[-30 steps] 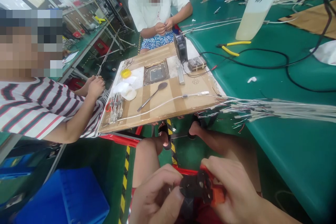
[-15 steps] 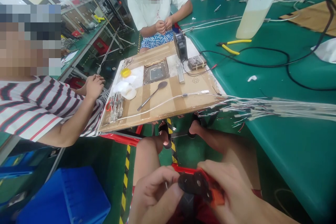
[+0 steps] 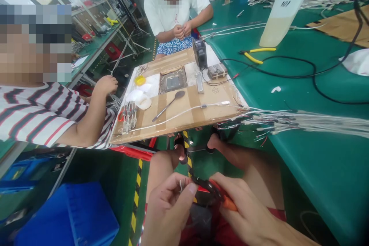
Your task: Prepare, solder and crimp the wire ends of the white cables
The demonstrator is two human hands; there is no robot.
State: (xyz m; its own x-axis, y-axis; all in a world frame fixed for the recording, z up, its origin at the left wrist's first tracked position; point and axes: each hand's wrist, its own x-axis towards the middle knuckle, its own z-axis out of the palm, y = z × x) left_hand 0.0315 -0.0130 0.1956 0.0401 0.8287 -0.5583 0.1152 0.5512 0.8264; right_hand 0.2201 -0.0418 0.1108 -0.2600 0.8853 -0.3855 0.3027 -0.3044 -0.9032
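Observation:
My right hand (image 3: 242,207) is wrapped round the orange handles of a pair of wire strippers (image 3: 211,189) with dark flat jaws. The jaws point left, up to the fingertips of my left hand (image 3: 170,207). That hand is closed in a pinch, and a short length of thin white wire (image 3: 181,185) shows between its fingers. The wire's far end is hidden by the fingers, so I cannot tell whether the jaws grip it. Both hands are held above my lap.
Ahead stands a cardboard-topped table (image 3: 184,117) with a spoon-shaped tool (image 3: 170,104), a small fan (image 3: 200,54) and a white cable. Cable bundles (image 3: 305,121), yellow-handled pliers (image 3: 253,54) and a bottle (image 3: 284,19) occupy the green bench. A blue bin (image 3: 69,215) is lower left. Two people sit nearby.
The strippers have turned and moved slightly up, so their jaws now show edge-on by my left fingertips. The striped-shirt person's hand has lifted and moved.

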